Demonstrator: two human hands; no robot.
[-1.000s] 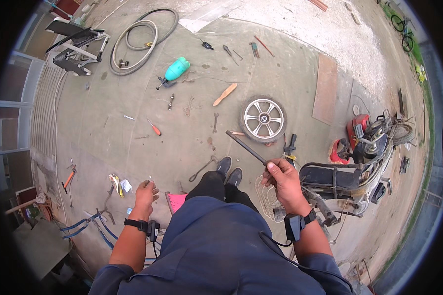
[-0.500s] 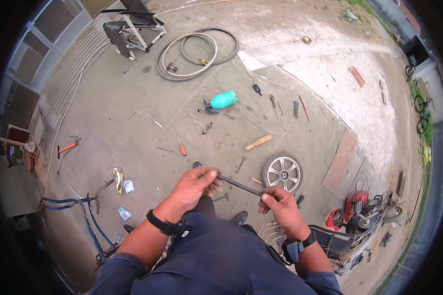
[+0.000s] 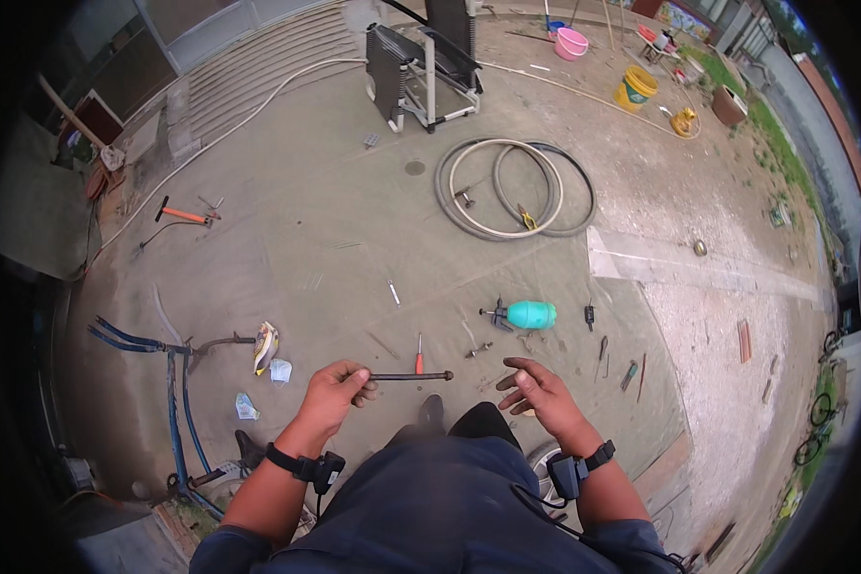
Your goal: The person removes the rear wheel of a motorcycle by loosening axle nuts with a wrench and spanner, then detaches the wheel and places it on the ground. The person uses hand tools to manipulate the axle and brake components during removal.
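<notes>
My left hand (image 3: pixel 337 397) is closed in a pinch on one end of a dark metal rod (image 3: pixel 402 377). The rod points level to the right, and its free end is thicker, like a small knob. Short of that end my right hand (image 3: pixel 543 400) hangs with fingers apart and nothing in them. A screwdriver with a red handle (image 3: pixel 419 364) lies on the ground just beyond the rod. Farther right are a small axle with nuts (image 3: pixel 478 350) and a teal pump sprayer (image 3: pixel 532 315). Under my right forearm, a spoked wheel (image 3: pixel 543 461) shows only in part.
A blue bicycle frame (image 3: pixel 173 411) lies at left, near a yellow-and-white packet (image 3: pixel 266 348). Ahead are tyres (image 3: pixel 447 203), a folding chair (image 3: pixel 431 91) and a small wrench (image 3: pixel 394 293). An orange hand pump (image 3: pixel 184 216) lies far left; hand tools (image 3: pixel 629 375) lie at right.
My right hand has let go of the rod and opened. My left hand still grips it, now held more level. The view has swung to the left, so things on the ground appear farther right.
</notes>
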